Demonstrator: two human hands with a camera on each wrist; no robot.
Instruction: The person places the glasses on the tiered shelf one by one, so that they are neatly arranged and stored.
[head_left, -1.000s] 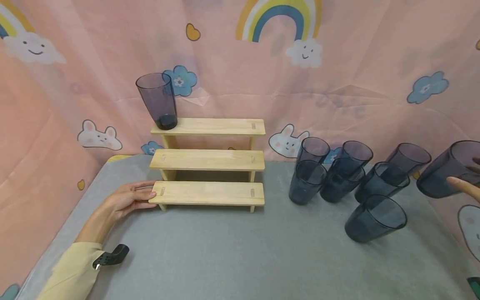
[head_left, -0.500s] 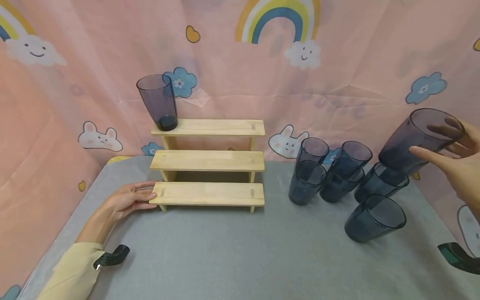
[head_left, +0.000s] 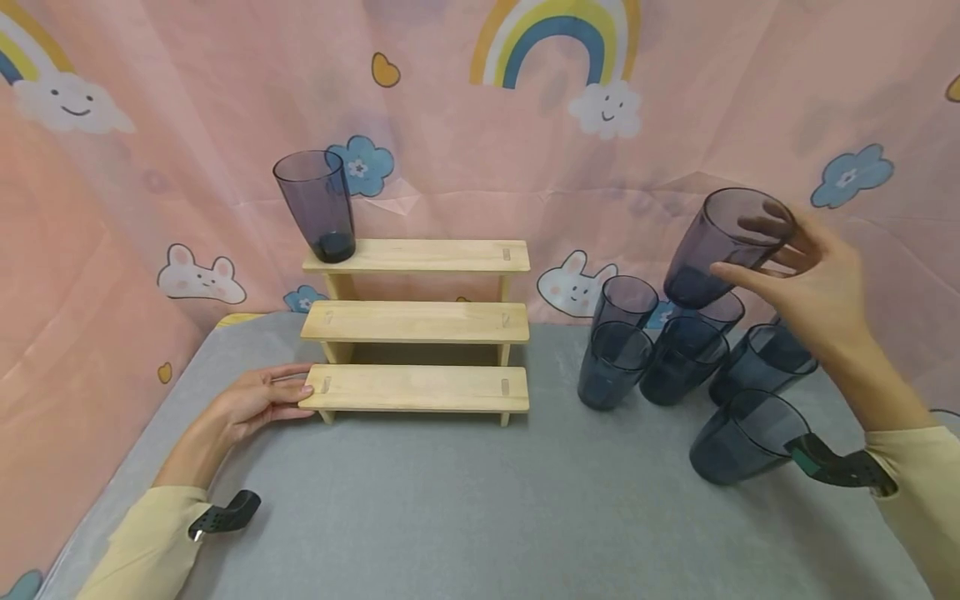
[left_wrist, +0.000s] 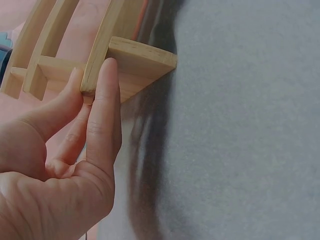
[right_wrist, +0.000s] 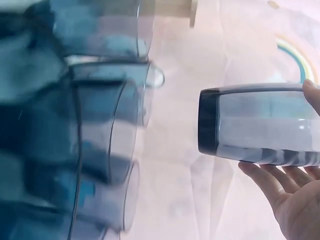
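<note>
A three-step wooden shelf (head_left: 415, 387) stands on the grey table, its steps rising toward the back. My left hand (head_left: 258, 400) pinches the left end of the lowest step; in the left wrist view the thumb lies on top and fingers (left_wrist: 103, 115) underneath. One tinted drinking glass (head_left: 318, 204) stands upright at the left end of the top step. Another drinking glass (head_left: 723, 246) is in my right hand (head_left: 825, 283), tilted and raised over the group of glasses. The right wrist view shows the thumb and fingers on opposite sides of this glass (right_wrist: 260, 125).
Several more tinted glasses (head_left: 611, 375) stand close together on the right of the table (head_left: 480, 508). One glass (head_left: 738, 442) stands nearer the front, partly behind the right wrist strap (head_left: 840, 462). A pink patterned cloth (head_left: 465, 158) hangs right behind the shelf.
My right hand has come in from the right edge, carrying the glass leftward and up over the other glasses. The left hand and the shelf have stayed in place.
</note>
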